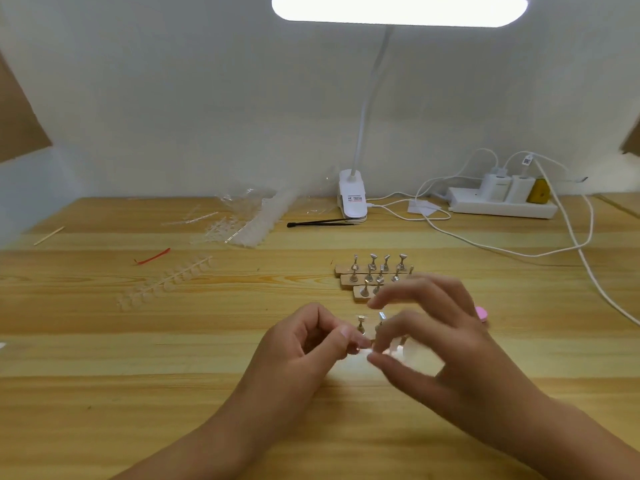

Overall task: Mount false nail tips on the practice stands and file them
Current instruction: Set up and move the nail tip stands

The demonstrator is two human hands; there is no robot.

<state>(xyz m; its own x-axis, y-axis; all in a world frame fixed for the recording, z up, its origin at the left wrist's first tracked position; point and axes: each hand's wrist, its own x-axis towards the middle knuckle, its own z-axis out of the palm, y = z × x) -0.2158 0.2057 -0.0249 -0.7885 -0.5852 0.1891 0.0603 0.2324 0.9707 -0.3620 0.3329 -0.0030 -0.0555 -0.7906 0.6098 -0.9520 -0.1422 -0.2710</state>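
Because the nail tip (363, 348), as the small pale thing seems to be, is clear and only pinched between the thumb and forefinger of the left hand (304, 344), whose other fingers are curled in, it could easily be flicked away or dropped onto the table (104, 375) and lost against the pale wood. The right hand (440, 341) is blurred. Its thumb and forefinger are seen half closed right beside the same spot, but whether anything is held by them cannot be told. The tip is held just in front of two small metal stands (361, 323), which could be knocked over if it is pressed down too hard or off centre. A badly seated tip would likely be loosened once filing is begun. The rows of stands (374, 275) just behind could also be brushed by the right hand's raised fingers.
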